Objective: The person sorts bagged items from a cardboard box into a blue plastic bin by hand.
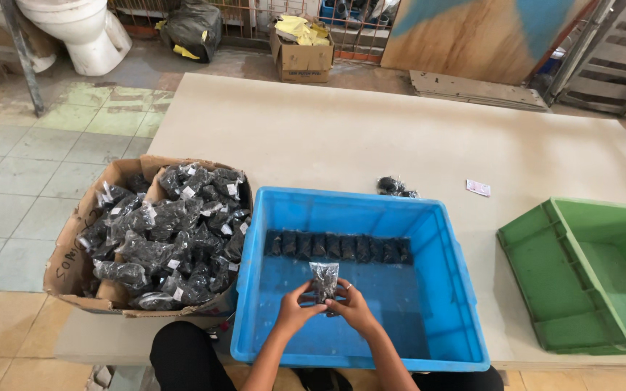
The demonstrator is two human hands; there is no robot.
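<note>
Pale board surface (371, 137) on tiled floor | both hands, left hand (295, 310) and right hand (353, 305), fingers clamped on small clear plastic bag of dark parts (324, 279) above blue plastic crate (465, 289) | seemingly mid-placing; row of same bags (338, 247) along far wall | brown cardboard box of bags (67, 261) at left.

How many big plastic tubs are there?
2. The blue tub is right in front, under both hands; the green tub sits to its right on the board. None seem hidden.
</note>
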